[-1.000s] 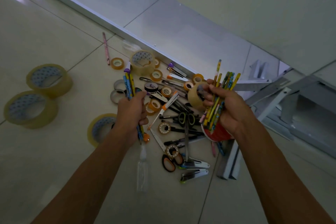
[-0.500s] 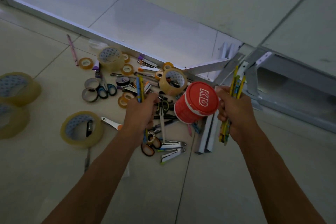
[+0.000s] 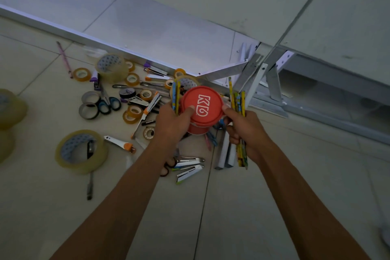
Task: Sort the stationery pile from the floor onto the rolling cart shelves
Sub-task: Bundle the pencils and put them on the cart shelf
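- My left hand holds a few pencils upright in curled fingers, and its thumb presses on the lid of the red tub.
- My right hand grips a bundle of yellow pencils in a closed fist; their lower ends stick out below my palm, and my thumb tip touches the tub's right rim.
- The tub sits between both hands, lifted above the floor pile, lid tilted towards me with white letters on it.
- The stationery pile lies on the tiled floor beneath and to the left of my hands: small tape rolls, blue-handled scissors, box cutters, staplers.
- A big clear tape roll lies apart at lower left, and another big roll is cut off by the left edge of view.
- A pink pencil lies alone at the pile's far left, near the metal floor rail.
- Grey metal brackets and frame bars crowd the floor just beyond my right hand, right up against the pile's edge.
- Open tile stretches under my forearms and out to the lower left and lower right.
- Whether that metal frame belongs to the cart, I cannot tell.
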